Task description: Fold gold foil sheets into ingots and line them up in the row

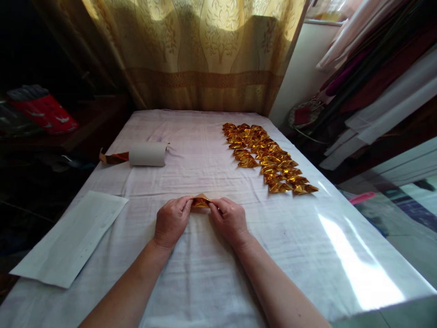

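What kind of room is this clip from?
Probably a room in a home rather than a workshop: a patterned gold curtain hangs behind the cloth-covered table, clothes hang along the right side, and a red container with white bird prints stands at left.

Your one camera rides on your head, facing forward and down across the counter to the curtain beyond. It looks from above and behind your hands, fairly near (your forearms enter at the bottom edge), taking in a wide sweep.
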`<move>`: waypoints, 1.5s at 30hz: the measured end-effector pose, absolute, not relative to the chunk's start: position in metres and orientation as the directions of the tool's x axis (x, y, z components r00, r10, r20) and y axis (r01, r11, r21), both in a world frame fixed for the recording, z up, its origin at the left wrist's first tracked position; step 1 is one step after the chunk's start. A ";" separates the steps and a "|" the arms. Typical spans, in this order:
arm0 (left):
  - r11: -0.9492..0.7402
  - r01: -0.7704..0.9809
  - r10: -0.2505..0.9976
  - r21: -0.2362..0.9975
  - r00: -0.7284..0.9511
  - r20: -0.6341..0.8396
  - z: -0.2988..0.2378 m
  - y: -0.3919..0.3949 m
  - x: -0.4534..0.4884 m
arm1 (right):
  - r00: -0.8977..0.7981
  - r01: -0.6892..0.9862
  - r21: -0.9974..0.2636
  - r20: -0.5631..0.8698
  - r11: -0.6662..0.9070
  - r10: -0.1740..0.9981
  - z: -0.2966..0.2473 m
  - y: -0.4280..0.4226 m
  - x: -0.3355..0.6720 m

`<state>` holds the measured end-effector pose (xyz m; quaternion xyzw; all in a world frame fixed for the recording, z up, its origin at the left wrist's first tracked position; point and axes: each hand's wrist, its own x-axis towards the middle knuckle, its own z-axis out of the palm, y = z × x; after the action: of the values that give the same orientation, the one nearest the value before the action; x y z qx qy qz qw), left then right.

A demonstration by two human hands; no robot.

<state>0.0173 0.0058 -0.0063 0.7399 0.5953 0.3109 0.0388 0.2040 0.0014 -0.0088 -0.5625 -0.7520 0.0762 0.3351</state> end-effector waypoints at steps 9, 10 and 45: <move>-0.308 0.844 0.894 0.440 0.097 0.438 -0.004 0.006 0.015 | -0.162 0.744 -0.529 0.449 0.408 0.879 -0.007 0.000 0.204; -0.302 0.844 0.895 0.443 0.091 0.437 -0.004 0.006 0.014 | -0.169 0.737 -0.533 0.450 0.415 0.877 -0.006 0.000 0.203; -0.395 0.681 0.909 0.617 0.194 0.369 0.003 -0.003 0.017 | -0.241 0.683 -0.588 0.379 0.434 0.893 -0.004 0.000 0.211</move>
<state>0.0171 -0.0026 0.0027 0.7557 0.5260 0.3557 0.1603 0.2111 0.0004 -0.0041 -0.5099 -0.7728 0.1521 0.3458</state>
